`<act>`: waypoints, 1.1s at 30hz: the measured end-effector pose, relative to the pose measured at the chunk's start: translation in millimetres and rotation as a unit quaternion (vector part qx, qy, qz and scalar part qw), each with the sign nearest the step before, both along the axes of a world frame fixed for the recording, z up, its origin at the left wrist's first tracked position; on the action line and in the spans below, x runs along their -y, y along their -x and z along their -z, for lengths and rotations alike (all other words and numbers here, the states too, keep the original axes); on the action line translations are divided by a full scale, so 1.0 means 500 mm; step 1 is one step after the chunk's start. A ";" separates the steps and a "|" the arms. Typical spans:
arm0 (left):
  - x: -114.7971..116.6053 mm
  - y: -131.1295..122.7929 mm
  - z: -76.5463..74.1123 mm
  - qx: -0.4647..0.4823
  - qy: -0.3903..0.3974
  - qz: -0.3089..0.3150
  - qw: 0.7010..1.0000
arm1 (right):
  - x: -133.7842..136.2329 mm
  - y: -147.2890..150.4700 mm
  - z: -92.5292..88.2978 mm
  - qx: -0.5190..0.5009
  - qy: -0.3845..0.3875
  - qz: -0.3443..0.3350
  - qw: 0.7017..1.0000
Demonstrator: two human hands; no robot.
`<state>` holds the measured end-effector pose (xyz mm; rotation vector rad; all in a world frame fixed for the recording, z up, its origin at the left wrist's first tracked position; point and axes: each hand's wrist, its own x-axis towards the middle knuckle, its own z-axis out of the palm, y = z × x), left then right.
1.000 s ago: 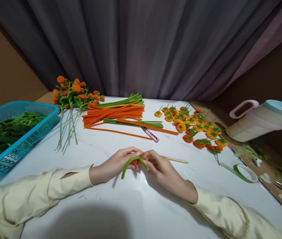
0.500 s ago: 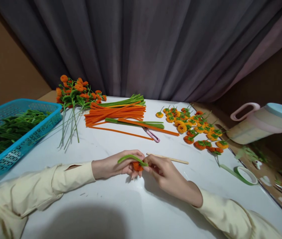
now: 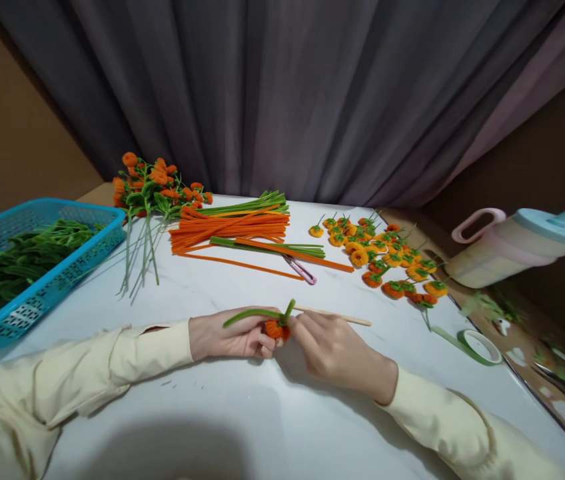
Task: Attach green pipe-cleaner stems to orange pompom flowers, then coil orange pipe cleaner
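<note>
Near the table's middle, my left hand is closed around a small orange pipe-cleaner flower. A green pipe cleaner crosses the flower's top, one end curving out to the left over my left hand and the other sticking up. Against the flower's right side, my right hand has its fingers pinched together; they touch the flower, and their tips are partly hidden. Just behind my right hand lies a thin wooden stick.
Orange pipe cleaners lie at centre back, beside a pink cutter. Finished orange flowers and a blue basket of green leaves are at left. Yellow-orange flower heads, green tape and a tumbler stand right.
The short right end of the green pipe cleaner now points up instead of lying along the flower. My right hand has turned slightly, and the view has shifted a little.
</note>
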<state>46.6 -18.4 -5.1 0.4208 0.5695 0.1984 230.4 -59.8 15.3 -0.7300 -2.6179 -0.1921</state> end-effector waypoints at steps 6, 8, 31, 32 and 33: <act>-0.003 0.005 -0.001 -0.002 0.012 0.018 1.000 | -0.008 -0.011 0.001 0.102 -0.240 -0.082 0.962; -0.002 0.005 0.000 -0.002 -0.011 0.015 1.000 | -0.010 -0.012 0.003 0.100 -0.239 -0.077 0.963; 0.012 0.010 0.003 -0.030 -0.118 -0.073 0.990 | -0.015 -0.015 0.005 0.065 -0.123 -0.090 0.986; 0.013 0.010 0.004 -0.031 -0.123 -0.072 0.989 | -0.013 -0.015 0.004 0.073 -0.130 -0.090 0.985; 0.014 0.011 0.005 -0.032 -0.130 -0.067 0.989 | -0.012 -0.015 0.003 0.078 -0.130 -0.088 0.984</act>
